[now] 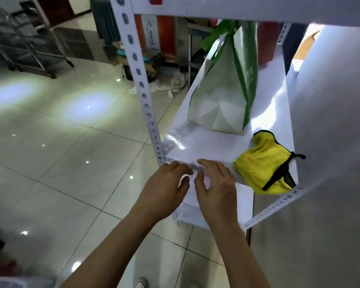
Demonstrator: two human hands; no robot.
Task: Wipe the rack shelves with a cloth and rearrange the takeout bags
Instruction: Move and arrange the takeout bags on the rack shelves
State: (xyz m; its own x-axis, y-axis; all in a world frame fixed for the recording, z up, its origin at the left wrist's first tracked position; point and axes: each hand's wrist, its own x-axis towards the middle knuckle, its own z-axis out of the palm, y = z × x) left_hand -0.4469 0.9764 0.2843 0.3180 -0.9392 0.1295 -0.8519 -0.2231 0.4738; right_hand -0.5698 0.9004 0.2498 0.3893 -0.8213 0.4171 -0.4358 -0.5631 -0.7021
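Both bare hands, left hand (166,183) and right hand (215,189), rest fingers-down at the front edge of the glossy white rack shelf (206,146). A crumpled yellow cloth with black trim (262,166) lies right of them; a green-and-white takeout bag (224,90) stands upright behind.

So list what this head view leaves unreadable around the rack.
- Green print on the takeout bag: blurred, unreadable.
- Upper shelf: cut off by the top edge; its contents are unseen.
- Lower shelf: mostly hidden behind both hands, left hand and right hand.
- Yellow cloth: crumpled, so its underside is hidden.
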